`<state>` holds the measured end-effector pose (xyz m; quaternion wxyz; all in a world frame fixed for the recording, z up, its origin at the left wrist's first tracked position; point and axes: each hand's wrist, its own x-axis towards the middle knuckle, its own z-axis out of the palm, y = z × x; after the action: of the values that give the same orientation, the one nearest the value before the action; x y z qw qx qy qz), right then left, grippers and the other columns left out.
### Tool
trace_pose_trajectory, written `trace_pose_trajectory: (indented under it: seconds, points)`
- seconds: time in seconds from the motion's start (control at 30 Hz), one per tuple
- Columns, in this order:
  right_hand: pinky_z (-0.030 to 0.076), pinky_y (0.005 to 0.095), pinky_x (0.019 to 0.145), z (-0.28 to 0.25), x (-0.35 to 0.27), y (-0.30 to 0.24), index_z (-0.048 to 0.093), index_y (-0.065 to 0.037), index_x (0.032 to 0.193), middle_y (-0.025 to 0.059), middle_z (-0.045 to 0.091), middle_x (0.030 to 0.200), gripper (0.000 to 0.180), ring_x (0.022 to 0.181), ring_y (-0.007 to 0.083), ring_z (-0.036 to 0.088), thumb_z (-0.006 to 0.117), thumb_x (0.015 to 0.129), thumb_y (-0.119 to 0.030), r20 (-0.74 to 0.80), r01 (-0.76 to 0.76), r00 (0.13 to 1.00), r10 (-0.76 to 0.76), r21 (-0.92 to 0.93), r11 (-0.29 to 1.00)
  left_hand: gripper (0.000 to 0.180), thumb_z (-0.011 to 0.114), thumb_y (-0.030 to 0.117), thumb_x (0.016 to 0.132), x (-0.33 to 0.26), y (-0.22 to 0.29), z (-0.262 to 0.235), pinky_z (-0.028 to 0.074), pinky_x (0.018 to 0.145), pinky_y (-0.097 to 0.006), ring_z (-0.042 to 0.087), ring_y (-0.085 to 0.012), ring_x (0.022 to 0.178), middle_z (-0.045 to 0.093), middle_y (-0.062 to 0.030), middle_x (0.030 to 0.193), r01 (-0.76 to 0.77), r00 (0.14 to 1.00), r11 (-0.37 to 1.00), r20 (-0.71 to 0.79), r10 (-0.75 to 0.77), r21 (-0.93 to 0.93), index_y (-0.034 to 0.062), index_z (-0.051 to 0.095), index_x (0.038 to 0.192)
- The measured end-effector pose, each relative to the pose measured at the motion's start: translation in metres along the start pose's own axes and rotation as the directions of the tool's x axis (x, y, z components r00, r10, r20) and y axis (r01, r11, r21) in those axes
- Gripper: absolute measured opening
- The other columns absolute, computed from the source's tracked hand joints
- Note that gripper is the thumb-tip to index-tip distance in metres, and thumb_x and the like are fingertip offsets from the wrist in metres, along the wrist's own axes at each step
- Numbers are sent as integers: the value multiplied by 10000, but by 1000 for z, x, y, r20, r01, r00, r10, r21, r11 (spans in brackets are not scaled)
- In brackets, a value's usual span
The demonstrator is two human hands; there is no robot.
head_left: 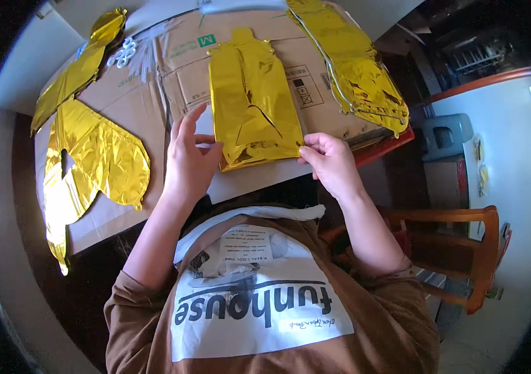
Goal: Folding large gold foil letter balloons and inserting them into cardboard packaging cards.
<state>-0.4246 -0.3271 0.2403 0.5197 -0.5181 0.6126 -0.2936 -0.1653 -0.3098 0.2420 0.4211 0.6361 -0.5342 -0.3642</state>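
In front of me a flat gold foil balloon (234, 81) lies lengthwise on a cardboard sheet, creased near its close end, with a narrow tab at the far end. My right hand (335, 165) pinches its near right corner between thumb and fingers. Beside the near left edge is my left hand (187, 159), fingers apart and raised, thumb close to the foil; whether the thumb touches it I cannot tell.
More flat gold foil balloons lie left (100, 146) and far right (368, 68). White rings (125, 53) and thin clear strips (147, 59) sit at the back left. A wooden chair (480, 262) and grey-blue plastic stool (446, 137) stand right.
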Motion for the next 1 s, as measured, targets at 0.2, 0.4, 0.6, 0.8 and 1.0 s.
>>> trace_pose_trajectory:
  seconds: [0.2,0.4,0.6,0.8,1.0]
  points:
    - [458,238,492,-9,6,2,582,28,1158,90,690,793,267,642,96,626,662,917,-54,-53,116,989,-136,-280,953,316,710,55,800,20,18,5,499,911,-437,614,-343,1044,645,-127,1119,-660,747,648,238,621,381,64,664,1112]
    - [540,295,640,-12,14,0,555,54,1170,128,706,813,307,725,167,702,667,895,-22,-12,170,982,-187,-359,918,315,706,151,850,64,21,49,470,988,-442,575,-318,1199,639,-94,1260,-897,428,397,608,669,195,93,672,1158]
    - [550,323,714,-15,15,-4,527,49,1191,169,709,815,321,772,216,730,652,903,-17,45,166,986,-161,-382,909,320,638,131,895,78,9,72,441,1048,-456,538,-328,1266,604,-107,1347,-903,418,382,612,671,197,86,643,1213]
    - [549,367,727,-18,16,-12,509,32,1161,176,708,809,282,770,255,734,632,916,-30,88,209,978,-190,-483,851,373,617,133,912,81,3,76,407,1086,-476,511,-336,1305,578,-123,1383,-906,413,375,613,673,199,83,598,1282]
    - [550,374,728,-17,15,-12,514,24,1138,163,704,797,268,754,265,730,637,903,-23,73,209,977,-200,-508,836,410,628,176,921,74,11,62,359,1130,-508,479,-365,1338,555,-145,1403,-872,489,386,501,714,301,74,581,1316]
